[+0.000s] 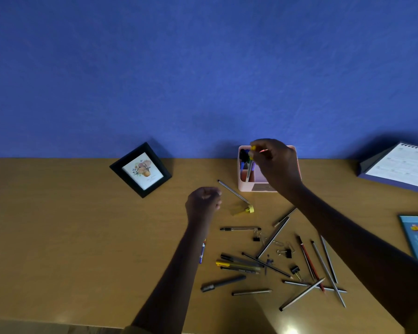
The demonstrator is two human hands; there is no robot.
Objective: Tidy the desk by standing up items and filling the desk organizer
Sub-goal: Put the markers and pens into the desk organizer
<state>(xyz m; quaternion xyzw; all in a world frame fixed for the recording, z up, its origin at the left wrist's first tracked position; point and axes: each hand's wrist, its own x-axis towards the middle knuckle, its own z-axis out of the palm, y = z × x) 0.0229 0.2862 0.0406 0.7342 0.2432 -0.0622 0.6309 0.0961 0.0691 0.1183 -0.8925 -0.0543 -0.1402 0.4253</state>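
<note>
My right hand (275, 165) pinches yellow-capped pen (250, 165) into pink organizer (243, 186), desk (82, 237) 12 o'clock. Left hand (203, 201) curled, empty. Frame (140, 169) upright, 10 o'clock. Few pens stowed; most loose pens (240, 228) remain, 5 o'clock.

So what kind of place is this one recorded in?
Most likely a home or office desk against a blue wall: a pink desk organizer holding pens, a standing picture frame, and a desk calendar.

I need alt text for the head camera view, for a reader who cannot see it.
The right hand holds a yellow-capped pen in the pink desk organizer by a blue wall. The left hand hovers curled over the wooden desk, where pens, pencils and binder clips lie scattered; a picture frame stands at left.
</note>
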